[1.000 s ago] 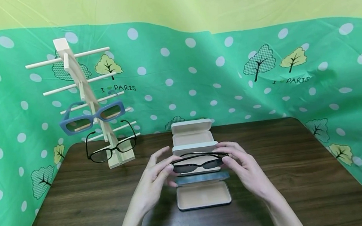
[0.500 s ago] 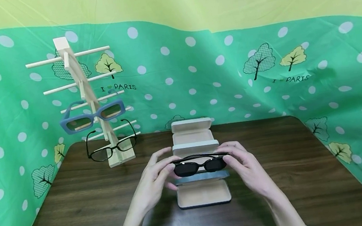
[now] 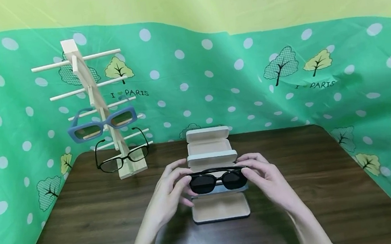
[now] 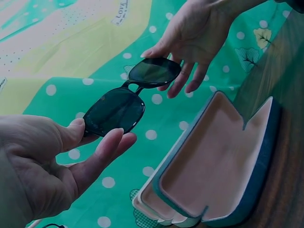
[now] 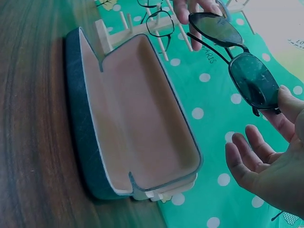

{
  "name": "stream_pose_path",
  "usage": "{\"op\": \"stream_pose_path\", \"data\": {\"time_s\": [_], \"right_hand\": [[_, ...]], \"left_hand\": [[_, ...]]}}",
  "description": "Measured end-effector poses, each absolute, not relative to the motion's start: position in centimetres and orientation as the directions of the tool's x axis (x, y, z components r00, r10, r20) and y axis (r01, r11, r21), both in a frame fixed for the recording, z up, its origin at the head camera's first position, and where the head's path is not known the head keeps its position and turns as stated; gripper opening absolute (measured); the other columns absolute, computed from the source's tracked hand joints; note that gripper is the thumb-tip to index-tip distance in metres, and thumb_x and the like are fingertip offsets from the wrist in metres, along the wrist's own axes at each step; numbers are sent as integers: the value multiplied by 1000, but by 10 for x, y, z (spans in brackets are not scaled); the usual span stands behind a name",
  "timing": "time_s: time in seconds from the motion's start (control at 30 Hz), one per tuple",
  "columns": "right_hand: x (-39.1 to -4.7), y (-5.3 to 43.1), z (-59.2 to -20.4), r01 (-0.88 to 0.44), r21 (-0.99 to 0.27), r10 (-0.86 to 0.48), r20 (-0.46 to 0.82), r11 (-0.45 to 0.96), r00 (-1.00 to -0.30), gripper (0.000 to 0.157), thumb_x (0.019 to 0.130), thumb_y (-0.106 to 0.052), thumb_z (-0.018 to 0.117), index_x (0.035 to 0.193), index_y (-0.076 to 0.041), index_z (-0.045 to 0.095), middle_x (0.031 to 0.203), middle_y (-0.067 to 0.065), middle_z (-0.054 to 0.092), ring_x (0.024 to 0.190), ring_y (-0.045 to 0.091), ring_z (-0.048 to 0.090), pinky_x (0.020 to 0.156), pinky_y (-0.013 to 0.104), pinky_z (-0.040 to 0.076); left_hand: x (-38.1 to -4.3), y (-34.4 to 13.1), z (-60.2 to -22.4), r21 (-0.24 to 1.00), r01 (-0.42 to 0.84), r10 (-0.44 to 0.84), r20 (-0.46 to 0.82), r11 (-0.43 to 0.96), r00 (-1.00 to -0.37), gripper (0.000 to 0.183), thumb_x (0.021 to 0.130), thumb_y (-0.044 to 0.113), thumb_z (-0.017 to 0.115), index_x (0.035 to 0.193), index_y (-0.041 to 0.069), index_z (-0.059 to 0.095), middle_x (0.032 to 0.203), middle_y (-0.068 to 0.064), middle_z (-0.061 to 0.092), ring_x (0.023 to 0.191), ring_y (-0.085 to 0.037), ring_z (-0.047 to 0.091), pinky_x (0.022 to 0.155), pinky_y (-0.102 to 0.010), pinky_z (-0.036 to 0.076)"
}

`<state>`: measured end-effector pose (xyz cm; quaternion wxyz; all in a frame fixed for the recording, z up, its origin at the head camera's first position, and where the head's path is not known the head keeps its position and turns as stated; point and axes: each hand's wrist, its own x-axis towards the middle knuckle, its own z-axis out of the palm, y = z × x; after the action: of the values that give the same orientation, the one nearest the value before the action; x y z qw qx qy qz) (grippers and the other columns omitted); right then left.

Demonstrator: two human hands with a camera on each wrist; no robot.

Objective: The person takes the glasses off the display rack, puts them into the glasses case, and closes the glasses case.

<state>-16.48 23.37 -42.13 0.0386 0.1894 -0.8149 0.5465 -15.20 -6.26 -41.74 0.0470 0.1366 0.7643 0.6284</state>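
Black sunglasses point(image 3: 203, 184) with dark lenses are held up in front of me, above the row of open glasses cases. Their temples lie folded across, along the top edge in the head view. My left hand point(image 3: 166, 197) pinches one end of the frame between thumb and fingers. At the other end, my right hand point(image 3: 270, 180) pinches the frame the same way, its lower fingers free in the right wrist view. Below them the nearest glasses case point(image 3: 220, 207), blue outside with a beige lining, lies open; the wrist views show nothing inside it.
Two more open glasses cases, one with a pale lid point(image 3: 212, 158) and a farther one point(image 3: 207, 134), line up behind. At left stands a wooden display rack point(image 3: 83, 72) bearing blue-framed sunglasses point(image 3: 102, 124) and black-framed eyeglasses point(image 3: 123, 158). A patterned cloth point(image 3: 174, 71) hangs behind the table point(image 3: 317, 188).
The sunglasses have turned in my hands: their lenses, first seen nearly edge-on, now face me more fully and reach lower. Both hands keep their grip, almost in place.
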Motion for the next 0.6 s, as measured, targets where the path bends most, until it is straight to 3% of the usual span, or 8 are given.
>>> {"op": "stream_pose_path", "data": {"time_s": [0.2,0.33,0.5,0.6], "right_hand": [[-160,240,-422,-298,-893,-232,228,337,-946,18,102,-13,64,116,-9,75,134,9,57,110,5,65,90,17,53],[-155,242,-424,-266,-902,-226,196,341,-954,17,101,-14,66,115,-10,75,135,5,56,107,6,69,91,17,53],[-150,242,-429,-250,-900,-227,176,357,-958,16,101,-15,66,113,-11,75,140,4,55,113,3,66,94,16,51],[-147,242,-431,-249,-884,-225,170,396,-960,15,102,-18,66,112,-16,76,144,2,54,119,2,61,95,17,50]], "left_hand": [[-147,-58,-422,972,122,253,69,199,-965,23,108,17,54,122,7,69,155,-6,45,72,-10,73,60,-41,63],[-142,-56,-427,955,145,222,87,259,-971,20,106,18,58,117,9,72,146,-8,52,70,-10,69,66,-34,63],[-138,-57,-431,929,179,187,122,324,-975,16,103,18,63,111,13,76,140,-10,56,91,-15,71,83,-24,58],[-136,-58,-433,914,194,185,135,356,-973,15,102,19,65,111,16,76,141,-9,57,104,-18,70,91,-26,56]]}}
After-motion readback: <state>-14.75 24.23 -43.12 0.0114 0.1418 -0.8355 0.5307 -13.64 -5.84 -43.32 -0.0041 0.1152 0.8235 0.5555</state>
